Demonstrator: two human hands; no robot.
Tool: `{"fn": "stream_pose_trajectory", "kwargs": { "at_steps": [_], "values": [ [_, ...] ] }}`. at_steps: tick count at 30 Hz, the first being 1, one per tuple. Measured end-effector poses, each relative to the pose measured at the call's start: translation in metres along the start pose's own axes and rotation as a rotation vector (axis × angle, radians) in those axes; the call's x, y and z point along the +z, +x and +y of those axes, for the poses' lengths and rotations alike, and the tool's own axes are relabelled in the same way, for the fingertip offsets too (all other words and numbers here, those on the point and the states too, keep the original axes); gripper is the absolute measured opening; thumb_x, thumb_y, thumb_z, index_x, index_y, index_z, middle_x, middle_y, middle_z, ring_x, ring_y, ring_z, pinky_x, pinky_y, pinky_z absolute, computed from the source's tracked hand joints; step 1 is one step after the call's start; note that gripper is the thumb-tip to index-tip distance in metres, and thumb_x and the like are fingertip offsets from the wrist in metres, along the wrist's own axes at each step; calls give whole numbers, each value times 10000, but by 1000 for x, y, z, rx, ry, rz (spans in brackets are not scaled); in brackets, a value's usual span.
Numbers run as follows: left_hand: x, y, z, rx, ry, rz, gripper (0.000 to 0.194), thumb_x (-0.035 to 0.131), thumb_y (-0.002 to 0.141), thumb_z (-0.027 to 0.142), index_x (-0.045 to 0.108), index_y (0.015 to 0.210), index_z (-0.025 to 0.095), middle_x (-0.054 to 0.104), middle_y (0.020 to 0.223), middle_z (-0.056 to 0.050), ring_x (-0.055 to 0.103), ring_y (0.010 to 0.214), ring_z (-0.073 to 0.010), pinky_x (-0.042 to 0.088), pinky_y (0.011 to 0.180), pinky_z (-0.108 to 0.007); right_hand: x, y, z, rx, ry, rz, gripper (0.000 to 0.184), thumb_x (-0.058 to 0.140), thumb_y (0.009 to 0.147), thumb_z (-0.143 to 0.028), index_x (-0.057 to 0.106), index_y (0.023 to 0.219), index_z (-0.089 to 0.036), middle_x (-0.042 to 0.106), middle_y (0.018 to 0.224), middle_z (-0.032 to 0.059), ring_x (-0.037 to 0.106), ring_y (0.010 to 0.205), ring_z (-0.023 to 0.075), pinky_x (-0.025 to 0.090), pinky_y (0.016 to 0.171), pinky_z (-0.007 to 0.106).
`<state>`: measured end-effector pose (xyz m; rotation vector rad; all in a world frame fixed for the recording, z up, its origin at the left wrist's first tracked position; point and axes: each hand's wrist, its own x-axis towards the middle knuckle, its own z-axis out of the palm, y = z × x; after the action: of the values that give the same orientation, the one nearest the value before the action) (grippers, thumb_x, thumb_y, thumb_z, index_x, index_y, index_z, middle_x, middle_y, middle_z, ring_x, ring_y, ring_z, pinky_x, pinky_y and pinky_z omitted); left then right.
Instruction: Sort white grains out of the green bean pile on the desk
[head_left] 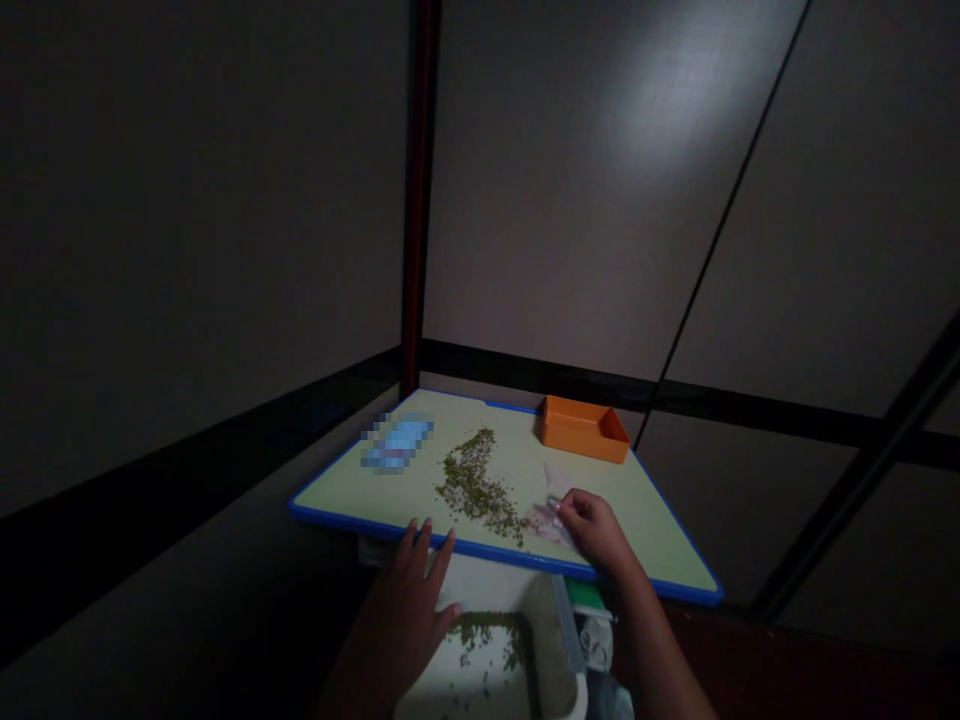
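My left hand (pixel 409 610) rests its fingertips at the near blue edge of the board, fingers spread and nothing in them. Below its thumb is a white plastic tub (pixel 574 690) with small green bits scattered on its bottom. On the pale board lies a loose spread of small green pieces, like beans or seeds (pixel 474 480). My right hand (pixel 592 522) is pinched closed to the right of them; a small greyish thing shows at its fingertips, too small to name. Just under it lies a pinkish-white patch (pixel 550 525), perhaps thin plastic or small pieces.
The pale table board (pixel 637 530) has a blue rim. An orange open box (pixel 585 430) stands at its back right, and a blurred-out blue item (pixel 399 443) lies at the left. Walls close in behind and on the left. A green-topped item (pixel 586 595) sits beside the tub.
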<state>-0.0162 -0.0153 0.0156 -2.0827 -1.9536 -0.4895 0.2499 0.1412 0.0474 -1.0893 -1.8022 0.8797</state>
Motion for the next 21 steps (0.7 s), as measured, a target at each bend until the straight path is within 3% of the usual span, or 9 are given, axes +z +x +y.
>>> {"fn": "stream_pose_trajectory", "kwargs": {
  "at_steps": [7, 16, 21],
  "values": [
    [15, 1, -11, 55, 72, 95, 634, 611, 793, 422, 503, 1395, 255, 531, 1443, -161, 465, 1356, -367, 453, 1045, -506, -1, 4, 5, -30, -69, 106, 307, 567, 802, -443, 540, 628, -191, 535, 561, -13, 445, 544, 125, 305, 520, 230],
    [22, 7, -25, 243, 121, 299, 640, 400, 889, 596, 549, 1341, 168, 574, 1352, -227, 529, 1277, -377, 479, 991, -520, -7, 7, 6, -13, -202, 194, 277, 584, 820, -392, 528, 634, -195, 564, 590, -13, 461, 562, 120, 315, 550, 228],
    [22, 8, -25, 251, 139, 314, 665, 344, 901, 616, 549, 1338, 160, 577, 1336, -229, 526, 1272, -377, 469, 991, -525, -9, 6, 2, 0, -279, 220, 271, 599, 843, -367, 548, 644, -191, 560, 593, -13, 457, 564, 121, 280, 546, 235]
  ]
}}
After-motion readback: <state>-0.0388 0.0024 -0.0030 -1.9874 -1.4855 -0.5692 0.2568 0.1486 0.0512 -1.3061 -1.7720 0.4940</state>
